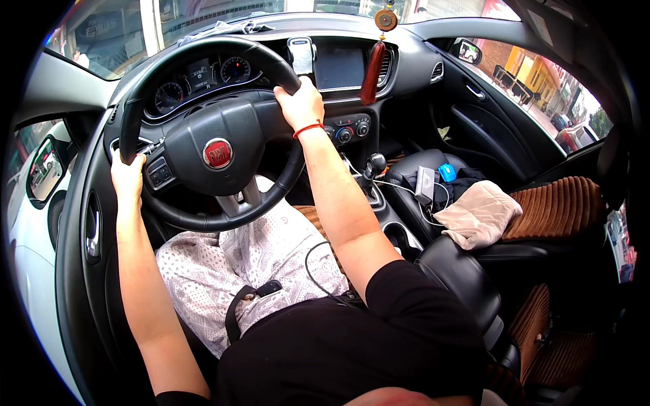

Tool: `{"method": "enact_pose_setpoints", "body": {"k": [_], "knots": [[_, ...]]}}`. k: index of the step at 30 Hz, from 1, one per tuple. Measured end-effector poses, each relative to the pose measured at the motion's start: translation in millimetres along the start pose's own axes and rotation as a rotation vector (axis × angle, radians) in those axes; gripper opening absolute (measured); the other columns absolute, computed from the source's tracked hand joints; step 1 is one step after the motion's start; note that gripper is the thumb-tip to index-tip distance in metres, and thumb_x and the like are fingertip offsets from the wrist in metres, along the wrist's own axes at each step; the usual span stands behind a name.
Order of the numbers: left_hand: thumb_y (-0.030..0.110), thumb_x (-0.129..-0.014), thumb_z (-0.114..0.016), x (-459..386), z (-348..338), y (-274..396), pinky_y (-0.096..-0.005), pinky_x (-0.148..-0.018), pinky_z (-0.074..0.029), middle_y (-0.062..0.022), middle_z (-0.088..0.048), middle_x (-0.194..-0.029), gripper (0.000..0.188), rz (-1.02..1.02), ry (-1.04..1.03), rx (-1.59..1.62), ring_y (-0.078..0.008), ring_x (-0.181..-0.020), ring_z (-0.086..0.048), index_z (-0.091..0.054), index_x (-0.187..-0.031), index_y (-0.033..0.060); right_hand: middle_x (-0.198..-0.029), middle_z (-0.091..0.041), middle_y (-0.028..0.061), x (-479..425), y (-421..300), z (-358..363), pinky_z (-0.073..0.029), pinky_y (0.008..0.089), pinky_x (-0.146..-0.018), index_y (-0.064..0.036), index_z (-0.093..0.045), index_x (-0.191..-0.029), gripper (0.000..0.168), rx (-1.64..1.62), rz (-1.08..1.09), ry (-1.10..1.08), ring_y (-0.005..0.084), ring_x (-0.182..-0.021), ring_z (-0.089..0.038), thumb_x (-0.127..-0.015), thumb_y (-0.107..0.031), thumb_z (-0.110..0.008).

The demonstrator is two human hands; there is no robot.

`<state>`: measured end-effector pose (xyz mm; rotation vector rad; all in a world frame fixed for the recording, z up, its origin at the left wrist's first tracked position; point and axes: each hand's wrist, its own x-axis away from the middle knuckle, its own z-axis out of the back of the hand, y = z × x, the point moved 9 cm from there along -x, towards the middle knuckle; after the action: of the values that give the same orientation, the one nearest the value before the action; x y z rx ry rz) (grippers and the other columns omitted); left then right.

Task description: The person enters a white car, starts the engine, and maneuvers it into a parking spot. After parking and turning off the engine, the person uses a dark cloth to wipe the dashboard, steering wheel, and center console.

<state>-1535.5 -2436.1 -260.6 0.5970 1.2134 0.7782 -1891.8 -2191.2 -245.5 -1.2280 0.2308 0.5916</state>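
Observation:
A black steering wheel (210,132) with a red Fiat badge at its hub stands before me, turned a little from level. My left hand (127,175) grips its rim at the left side, thumb on the inner edge. My right hand (300,104), with a red cord bracelet (308,129) at the wrist, is closed round the rim at the upper right. Behind the rim the instrument cluster (200,81) is lit. A black key fob (269,288) on a dark strap lies on my patterned light trousers (254,243).
Right of the wheel are a phone holder (302,55), a dark screen (340,67), a hanging red tassel (373,73) and the gear lever (375,165). The passenger seat bears a white power bank (425,185) with cables, a blue item (447,172) and a beige cloth (477,215).

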Motion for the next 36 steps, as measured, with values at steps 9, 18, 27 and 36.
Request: {"method": "enact_pose_setpoints", "body": {"k": [9,18,27,36], "knots": [[0.012,-0.07,-0.064,1.4,1.4,4.0,-0.028,-0.073,-0.044,-0.0044,-0.057,-0.079,0.024,-0.048,0.016,-0.003,-0.0153,-0.074,-0.055,-0.055,-0.091,0.0027,-0.09,-0.066,0.0137,1.5,-1.2,1.4,-0.049,0.0397,-0.078,-0.008,-0.059,-0.093,0.036,0.034,0.004,0.003,0.0316,-0.087,-0.064,-0.072,-0.034,-0.069],[0.014,-0.07,-0.065,-2.6,0.1,-2.2,-0.0285,-0.074,-0.044,-0.0048,-0.058,-0.08,0.027,-0.039,0.001,0.01,-0.016,-0.076,-0.055,-0.056,-0.093,0.0022,-0.09,-0.066,0.0142,-1.5,1.1,-3.1,-0.049,0.0388,-0.077,-0.007,-0.059,-0.093,0.037,0.028,0.02,0.003,0.0316,-0.086,-0.064,-0.071,-0.035,-0.07],[0.014,-0.068,-0.065,-3.7,-0.1,3.7,-0.0287,-0.075,-0.044,-0.0063,-0.058,-0.081,0.03,-0.028,-0.015,-0.029,-0.0167,-0.076,-0.055,-0.056,-0.094,0.0019,-0.091,-0.066,0.0143,-0.1,2.2,-2.3,-0.05,0.0402,-0.078,-0.008,-0.058,-0.094,0.036,0.051,0.026,0.012,0.0325,-0.087,-0.063,-0.072,-0.035,-0.07],[0.013,-0.066,-0.066,-4.9,-0.7,14.8,-0.0311,-0.075,-0.046,-0.009,-0.062,-0.083,0.035,-0.074,-0.01,-0.046,-0.0193,-0.077,-0.06,-0.058,-0.097,0.0008,-0.094,-0.065,0.015,1.5,12.2,-2.7,-0.048,0.0407,-0.08,-0.008,-0.06,-0.097,0.04,0.06,0.003,0.033,0.0327,-0.091,-0.063,-0.071,-0.038,-0.07]]}}
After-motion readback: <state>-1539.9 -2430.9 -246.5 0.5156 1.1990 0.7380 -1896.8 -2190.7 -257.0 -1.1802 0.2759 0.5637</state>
